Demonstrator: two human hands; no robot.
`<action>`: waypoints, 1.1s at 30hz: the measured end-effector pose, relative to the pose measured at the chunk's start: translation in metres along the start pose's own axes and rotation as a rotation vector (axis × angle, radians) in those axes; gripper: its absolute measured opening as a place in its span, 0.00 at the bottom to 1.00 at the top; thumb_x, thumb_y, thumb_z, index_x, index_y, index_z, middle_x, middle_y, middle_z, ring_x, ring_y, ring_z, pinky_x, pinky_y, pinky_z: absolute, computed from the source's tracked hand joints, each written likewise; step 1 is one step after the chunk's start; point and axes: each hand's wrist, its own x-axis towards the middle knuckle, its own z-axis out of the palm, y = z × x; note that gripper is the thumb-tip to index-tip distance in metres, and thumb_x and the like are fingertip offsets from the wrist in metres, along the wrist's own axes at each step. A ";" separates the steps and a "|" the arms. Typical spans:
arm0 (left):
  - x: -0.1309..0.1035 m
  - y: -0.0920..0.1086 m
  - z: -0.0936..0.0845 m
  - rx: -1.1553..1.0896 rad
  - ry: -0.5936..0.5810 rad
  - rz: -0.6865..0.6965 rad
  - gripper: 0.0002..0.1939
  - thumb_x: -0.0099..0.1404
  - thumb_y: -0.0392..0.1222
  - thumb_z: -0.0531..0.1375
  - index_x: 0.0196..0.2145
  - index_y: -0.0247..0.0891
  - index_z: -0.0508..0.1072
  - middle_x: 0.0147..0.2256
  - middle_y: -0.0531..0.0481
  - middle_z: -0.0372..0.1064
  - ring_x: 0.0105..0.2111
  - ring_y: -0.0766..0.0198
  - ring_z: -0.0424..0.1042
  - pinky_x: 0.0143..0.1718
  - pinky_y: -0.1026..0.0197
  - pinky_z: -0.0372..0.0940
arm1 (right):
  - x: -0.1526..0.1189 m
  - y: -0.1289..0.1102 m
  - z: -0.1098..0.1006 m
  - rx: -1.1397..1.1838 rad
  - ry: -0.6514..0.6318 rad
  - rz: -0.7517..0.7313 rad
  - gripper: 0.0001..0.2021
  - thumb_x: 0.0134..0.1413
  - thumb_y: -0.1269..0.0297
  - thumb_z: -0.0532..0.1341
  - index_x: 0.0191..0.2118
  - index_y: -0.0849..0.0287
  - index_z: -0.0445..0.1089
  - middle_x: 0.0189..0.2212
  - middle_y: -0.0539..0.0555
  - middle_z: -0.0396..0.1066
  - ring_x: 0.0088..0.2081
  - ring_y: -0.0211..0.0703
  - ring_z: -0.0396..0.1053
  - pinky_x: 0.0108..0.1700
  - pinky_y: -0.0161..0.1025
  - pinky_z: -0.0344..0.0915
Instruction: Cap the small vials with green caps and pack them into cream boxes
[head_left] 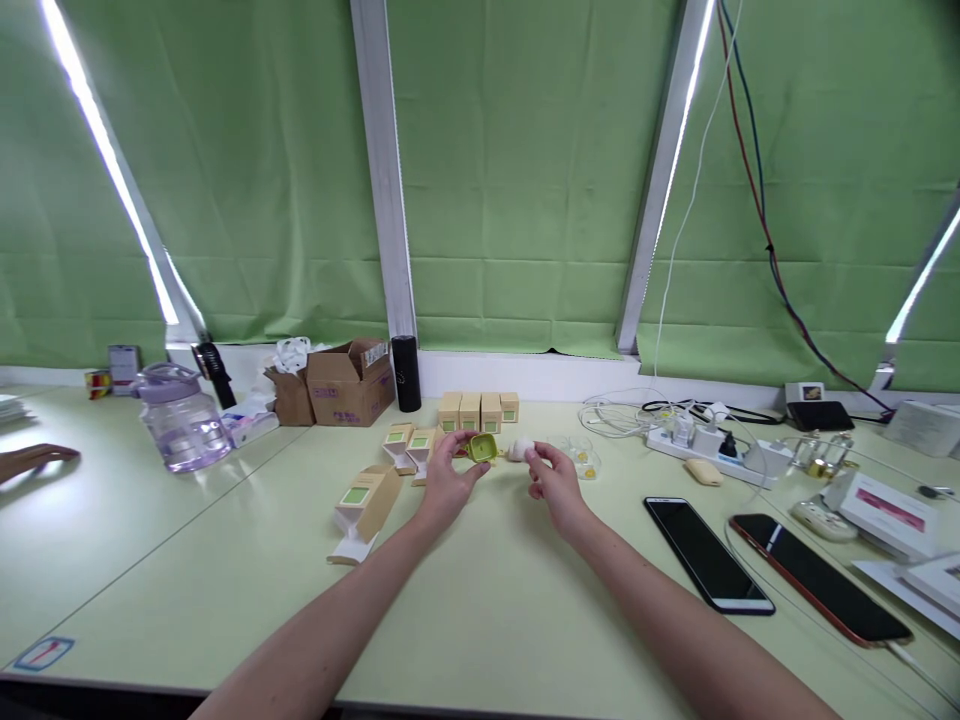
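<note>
In my left hand (pixel 448 485) is a small yellow-green open case (pixel 482 448), held between thumb and fingers. My right hand (pixel 556 486) pinches a small white rounded piece (pixel 519 450) just to the right of the case. Behind the right hand lies a clear plastic tray (pixel 581 455) with small yellow spots. Left of my left hand stand small opened cardboard boxes (pixel 421 445), and nearer lies a larger-looking open box (pixel 369 503) with a green label. Several closed small boxes (pixel 470 412) form a row behind the hands.
A purple-lidded jug (pixel 184 425), brown carton (pixel 349 385) and black cylinder (pixel 406 374) stand at back left. Two phones (pixel 707 555) (pixel 821 578), a power strip (pixel 709 450) and cables lie right. Another person's hand (pixel 37 458) rests at far left.
</note>
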 end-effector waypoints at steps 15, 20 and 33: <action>-0.002 -0.002 0.000 0.005 -0.031 0.010 0.23 0.56 0.38 0.70 0.49 0.41 0.75 0.49 0.43 0.73 0.50 0.53 0.73 0.54 0.49 0.67 | -0.026 -0.013 -0.006 0.452 -0.156 0.182 0.24 0.41 0.47 0.75 0.40 0.53 0.71 0.48 0.56 0.75 0.36 0.44 0.73 0.26 0.35 0.69; -0.002 0.001 0.001 -0.006 -0.040 0.020 0.21 0.56 0.38 0.70 0.48 0.41 0.75 0.48 0.44 0.74 0.51 0.53 0.73 0.54 0.49 0.67 | -0.029 -0.017 -0.005 0.449 -0.199 0.149 0.24 0.42 0.50 0.75 0.43 0.54 0.73 0.48 0.57 0.76 0.40 0.46 0.74 0.28 0.36 0.71; -0.004 0.000 0.003 0.020 -0.017 0.034 0.24 0.53 0.35 0.70 0.49 0.42 0.76 0.50 0.44 0.73 0.51 0.53 0.73 0.54 0.48 0.68 | -0.034 -0.017 -0.002 0.392 -0.175 0.067 0.25 0.38 0.54 0.78 0.43 0.54 0.72 0.43 0.52 0.70 0.37 0.43 0.73 0.29 0.38 0.75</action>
